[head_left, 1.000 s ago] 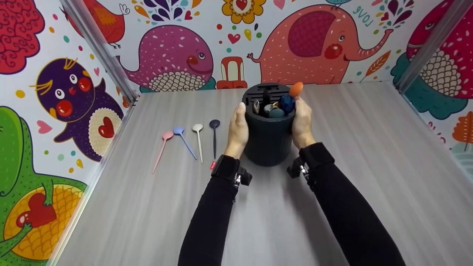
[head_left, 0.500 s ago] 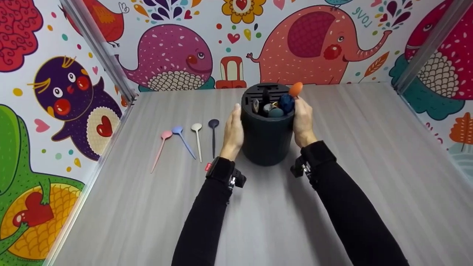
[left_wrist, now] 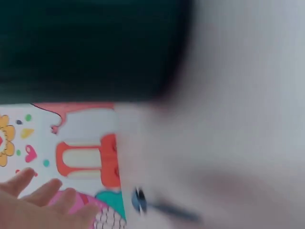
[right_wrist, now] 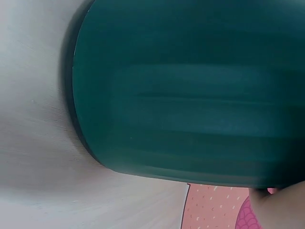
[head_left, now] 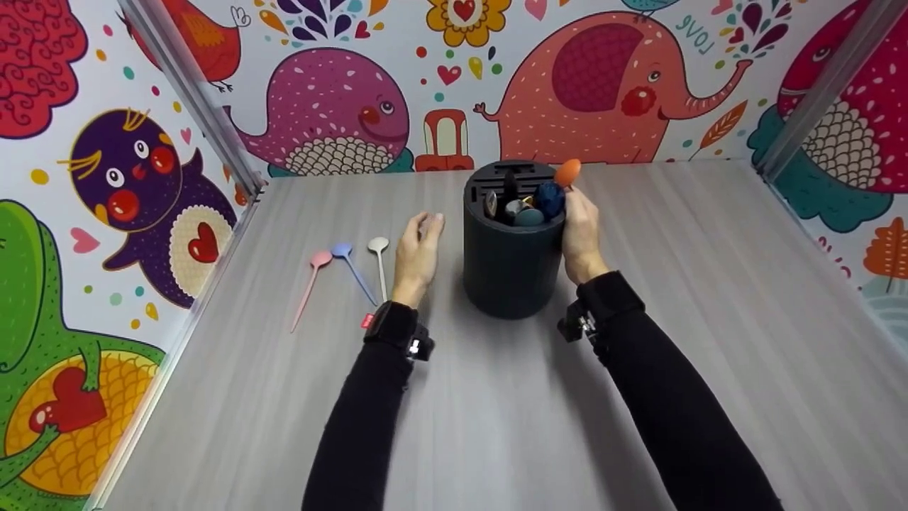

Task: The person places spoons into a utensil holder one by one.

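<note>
A dark green utensil holder with a slotted black top stands upright on the table, several utensils in it. Among them are an orange spoon and a dark blue utensil head. My right hand holds the holder's right side, its fingers partly hidden behind the wall. To the left of the holder, apart from it, my left hand holds nothing, its fingers loosely extended in the left wrist view. Beneath or behind that hand lies a dark spoon, hidden in the head view.
A pink spoon, a blue spoon and a white spoon lie in a row on the grey wood-look table. Cartoon-printed walls stand at the back and sides, with metal posts at the corners.
My left hand has let go of the utensil holder and moved left, over the dark spoon. The right hand and the holder have hardly moved.
</note>
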`<state>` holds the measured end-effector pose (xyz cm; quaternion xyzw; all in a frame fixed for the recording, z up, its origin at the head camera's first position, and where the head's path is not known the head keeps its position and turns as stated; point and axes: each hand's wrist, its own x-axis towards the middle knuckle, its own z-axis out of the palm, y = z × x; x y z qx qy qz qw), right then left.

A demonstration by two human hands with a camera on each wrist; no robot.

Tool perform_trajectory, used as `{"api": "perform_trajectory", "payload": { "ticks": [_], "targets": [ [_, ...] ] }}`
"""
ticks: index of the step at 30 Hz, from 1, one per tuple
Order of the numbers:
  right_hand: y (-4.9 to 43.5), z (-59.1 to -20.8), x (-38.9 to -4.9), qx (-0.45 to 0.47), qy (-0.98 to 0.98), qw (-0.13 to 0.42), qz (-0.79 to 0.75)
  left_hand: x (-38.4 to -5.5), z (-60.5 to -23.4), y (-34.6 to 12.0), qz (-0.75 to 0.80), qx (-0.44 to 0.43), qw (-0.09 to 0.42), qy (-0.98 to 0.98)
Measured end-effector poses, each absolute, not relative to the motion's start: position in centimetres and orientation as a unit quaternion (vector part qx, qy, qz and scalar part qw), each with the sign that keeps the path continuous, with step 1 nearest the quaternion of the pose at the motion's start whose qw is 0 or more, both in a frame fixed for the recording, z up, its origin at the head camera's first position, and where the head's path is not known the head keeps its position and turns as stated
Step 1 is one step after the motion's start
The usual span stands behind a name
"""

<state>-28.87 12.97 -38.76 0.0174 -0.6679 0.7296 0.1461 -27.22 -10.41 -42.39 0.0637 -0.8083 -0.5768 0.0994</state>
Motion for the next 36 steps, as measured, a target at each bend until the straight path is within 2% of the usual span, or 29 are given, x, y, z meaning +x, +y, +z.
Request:
{"api": "perform_trajectory", "payload": {
  "ticks": [5, 17, 21, 27, 36],
  "targets": [
    [12.9, -38.8, -28.8, 0.026, -0.671, 0.139, 0.728, -27.2, -42.9, -12.9, -0.493, 0.084, 0.087, -0.861],
    [12.9, -38.8, -28.6, 0.014, -0.671, 0.143, 0.727, -27.3, -43.4, -18.4, -0.362, 0.194, 0.056, -0.910],
    [12.8, -38.4, -28.2, 0.016, -0.668, 0.134, 0.732, -26.7, -43.9, -20.7, -0.308, 0.225, 0.029, -0.924],
    [12.7, -38.3, -28.1, 0.024, -0.673, 0.132, 0.728, -25.6, -44.0, -23.3, -0.298, 0.258, -0.015, -0.919],
    [12.9, -38.8, -28.9, 0.018, -0.682, 0.152, 0.715, -24.7, -44.9, -25.5, -0.301, 0.268, -0.045, -0.914]
  ]
}}
